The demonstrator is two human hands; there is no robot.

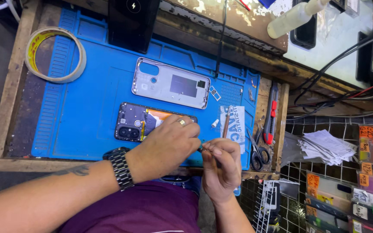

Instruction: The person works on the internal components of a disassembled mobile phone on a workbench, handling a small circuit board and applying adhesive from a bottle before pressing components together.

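An opened phone (134, 123) lies face down on the blue work mat (87, 108), its circuit board and camera block showing. My left hand (167, 144), with a ring and a metal wristwatch, rests on the phone's right part and covers it. My right hand (221, 168) pinches a thin dark tool (201, 149) whose tip meets the left hand's fingertips; what is between them is hidden. The phone's silver back cover (171, 84) lies just beyond, inner side up.
A tape roll (55, 54) sits at the mat's left. A black phone (132, 21) stands at the back. Scissors (259, 155), a red utility knife (272, 114), a thin stick (226, 123) and a white packet (237, 127) lie at the right. Cables and a wire rack are farther right.
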